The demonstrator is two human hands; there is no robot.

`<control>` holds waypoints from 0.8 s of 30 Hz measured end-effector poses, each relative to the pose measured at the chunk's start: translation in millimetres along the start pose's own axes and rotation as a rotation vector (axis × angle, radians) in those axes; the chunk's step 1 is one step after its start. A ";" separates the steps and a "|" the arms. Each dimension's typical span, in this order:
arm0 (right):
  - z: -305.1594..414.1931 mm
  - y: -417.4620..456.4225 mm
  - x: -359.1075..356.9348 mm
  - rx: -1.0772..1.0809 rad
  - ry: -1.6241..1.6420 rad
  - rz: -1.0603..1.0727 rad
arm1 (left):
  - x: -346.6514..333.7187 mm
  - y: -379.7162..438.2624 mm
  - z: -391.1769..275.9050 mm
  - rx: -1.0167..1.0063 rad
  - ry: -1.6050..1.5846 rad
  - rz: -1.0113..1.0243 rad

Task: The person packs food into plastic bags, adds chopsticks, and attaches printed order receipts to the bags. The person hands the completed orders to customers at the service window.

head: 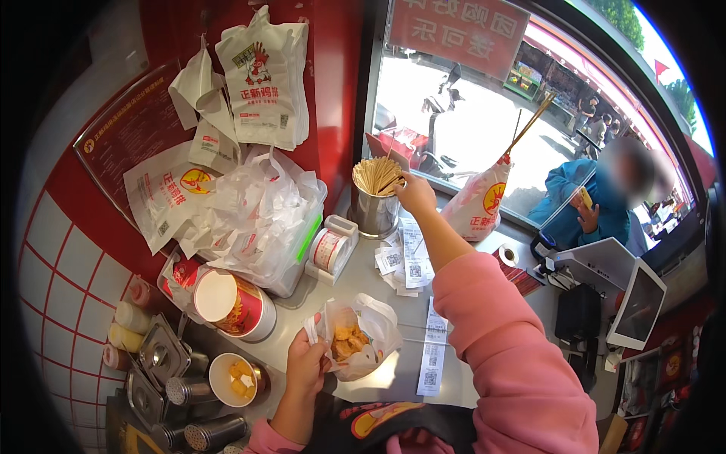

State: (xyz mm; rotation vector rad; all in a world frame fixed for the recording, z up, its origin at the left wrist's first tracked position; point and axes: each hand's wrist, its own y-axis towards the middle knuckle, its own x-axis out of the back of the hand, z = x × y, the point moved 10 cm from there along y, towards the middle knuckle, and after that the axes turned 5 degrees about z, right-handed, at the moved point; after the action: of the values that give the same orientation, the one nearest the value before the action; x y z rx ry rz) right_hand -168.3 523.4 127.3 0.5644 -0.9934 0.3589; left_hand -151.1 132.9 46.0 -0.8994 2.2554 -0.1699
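My left hand (pixel 306 360) grips the edge of a white plastic bag (pixel 379 332) on the metal counter. The bag's mouth is open, and golden fried pieces (pixel 347 343) lie inside. My right hand (pixel 418 196) is stretched forward to a steel canister (pixel 374 213) packed with thin wooden sticks (pixel 374 173). Its fingertips touch the sticks at the canister's right rim; whether they pinch any cannot be made out. Printed paper receipts (pixel 415 255) lie beside the canister, and a long receipt strip (pixel 433 354) lies right of the bag.
A tub of plastic bags (pixel 272 227), a tape dispenser (pixel 332 249) and stacked paper buckets (pixel 249 309) stand left. A paper cup of fried pieces (pixel 233 380) is near steel shakers (pixel 212 437). A filled bag with skewers (pixel 479 204) stands by the window; a person (pixel 573 181) is outside. A screen (pixel 638 303) stands right.
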 end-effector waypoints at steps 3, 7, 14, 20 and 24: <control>8.5 12.7 -1.6 0.018 -0.050 0.047 | 1.4 4.5 -0.2 0.011 -0.010 0.006; 23.3 24.5 -9.8 0.113 -0.150 -0.028 | 4.2 6.6 3.8 -0.001 -0.008 -0.006; 7.8 34.3 -21.6 0.080 -0.002 0.046 | 5.0 5.3 0.8 -0.024 0.006 -0.043; -12.9 39.0 -0.1 0.029 0.334 -0.052 | -0.9 7.7 -1.0 -0.016 0.024 -0.023; -4.2 30.3 26.7 -0.012 0.614 -0.183 | 5.3 4.8 -1.3 -0.051 0.012 -0.051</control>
State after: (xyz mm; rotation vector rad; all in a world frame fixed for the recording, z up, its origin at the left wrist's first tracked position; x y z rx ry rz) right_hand -167.9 551.1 157.1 0.4861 -0.3501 0.3337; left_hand -157.3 133.0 42.3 -0.9859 2.2582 -0.1420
